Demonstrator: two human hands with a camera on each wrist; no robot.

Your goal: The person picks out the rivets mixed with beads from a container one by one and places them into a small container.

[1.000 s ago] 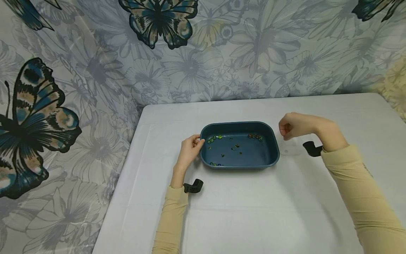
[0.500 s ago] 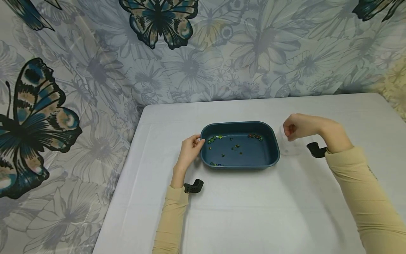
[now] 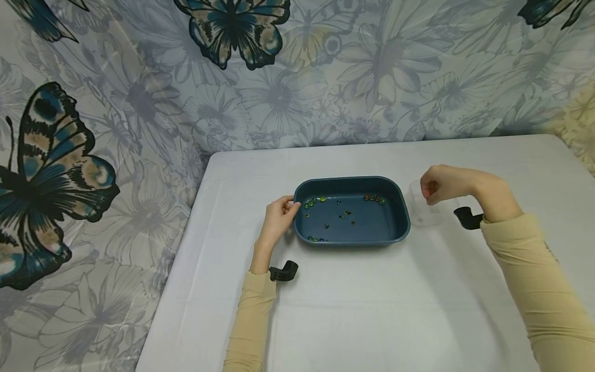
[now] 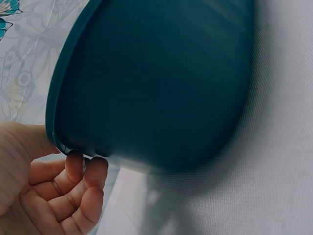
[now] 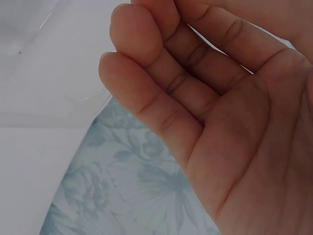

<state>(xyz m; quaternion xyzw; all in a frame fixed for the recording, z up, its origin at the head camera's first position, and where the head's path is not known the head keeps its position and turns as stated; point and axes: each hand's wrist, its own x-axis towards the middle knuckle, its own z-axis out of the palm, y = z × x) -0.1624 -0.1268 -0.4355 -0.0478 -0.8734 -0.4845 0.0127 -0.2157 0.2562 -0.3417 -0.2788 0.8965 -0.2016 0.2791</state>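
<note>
**Floral backdrop (image 3: pixel 279 113), white-covered table (image 3: pixel 362 299): blue basin (image 3: pixel 353 245) between two hands**

In the head view, the left hand (image 3: pixel 278 219) pinched the basin's rim, presumably to steady it. Green beads (image 3: pixel 313 202) lay inside near that hand, reddish beads (image 3: pixel 374 199) toward the right hand (image 3: pixel 448 186). The right hand's fingers were bent at a clear container (image 3: pixel 422 216), perhaps set there for easy reach; whether they held anything couldn't be told. A dark mark (image 3: pixel 551 253) on the right sleeve (image 3: pixel 530 274) was unreadable.

The left wrist view showed fingertips against the rim, no label visible.

The right wrist view showed curled fingers beside clear plastic, without legible writing.
</note>
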